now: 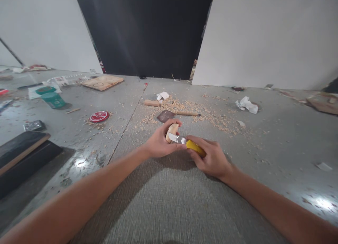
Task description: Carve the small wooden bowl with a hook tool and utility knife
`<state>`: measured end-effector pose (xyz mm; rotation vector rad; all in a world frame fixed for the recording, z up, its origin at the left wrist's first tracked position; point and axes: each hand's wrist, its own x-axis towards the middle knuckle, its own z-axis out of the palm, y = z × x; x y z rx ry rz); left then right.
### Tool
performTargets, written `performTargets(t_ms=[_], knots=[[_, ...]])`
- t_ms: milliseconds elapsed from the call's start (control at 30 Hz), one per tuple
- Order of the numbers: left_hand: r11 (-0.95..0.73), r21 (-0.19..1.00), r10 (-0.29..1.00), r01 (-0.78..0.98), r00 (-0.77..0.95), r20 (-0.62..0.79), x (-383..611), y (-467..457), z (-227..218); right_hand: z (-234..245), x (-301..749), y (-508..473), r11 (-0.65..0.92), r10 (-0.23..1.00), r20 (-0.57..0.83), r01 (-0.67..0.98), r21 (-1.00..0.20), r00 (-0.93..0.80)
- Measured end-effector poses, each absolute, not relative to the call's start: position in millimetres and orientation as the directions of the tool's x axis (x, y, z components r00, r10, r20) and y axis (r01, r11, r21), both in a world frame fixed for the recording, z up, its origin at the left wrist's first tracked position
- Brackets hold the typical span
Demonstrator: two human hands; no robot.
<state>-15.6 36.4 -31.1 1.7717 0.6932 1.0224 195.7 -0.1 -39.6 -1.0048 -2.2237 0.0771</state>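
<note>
My left hand [160,142] is closed around a small pale wooden piece [172,130], held just above the grey floor. My right hand [211,158] grips a yellow-handled knife [194,147], whose silver blade [176,138] rests against the wooden piece. Both hands meet at the middle of the view. Behind them lies a spread of wood shavings [190,110] with a wooden-handled tool [188,114], a short wooden dowel [151,103] and a dark flat scrap [165,115].
A red round lid [99,116], a green container [53,100] and a wooden board [102,82] lie to the left. Dark boards [21,152] sit at the near left. Crumpled paper [246,105] lies to the right. White panels and a dark gap stand behind.
</note>
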Motion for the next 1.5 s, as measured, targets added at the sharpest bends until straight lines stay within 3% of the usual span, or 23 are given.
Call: performTargets(t_ms=[400,733,1367,1500], knots=[[-0.380,0.925,0.846,0.033,0.416,0.332,-11.1,34.0,-27.3,-37.5,195.2,-2.7,0.643,0.668,0.598,0.747,-0.166,-0.443],[-0.310,0.950,0.886,0.027,0.370,0.278,-8.8,32.1,-27.8,-38.8,196.0,-3.1,0.625,0.668,0.601,0.770,-0.132,-0.439],[-0.320,0.943,0.891,0.086,0.366,0.269,-7.4,30.2,-26.7,-39.4,197.5,-2.5,0.621,0.664,0.607,0.774,-0.122,-0.436],[-0.338,0.932,0.907,0.127,0.309,0.287,-6.0,29.2,-26.7,-40.6,195.3,-0.5,0.576,0.708,0.611,0.791,-0.208,-0.355]])
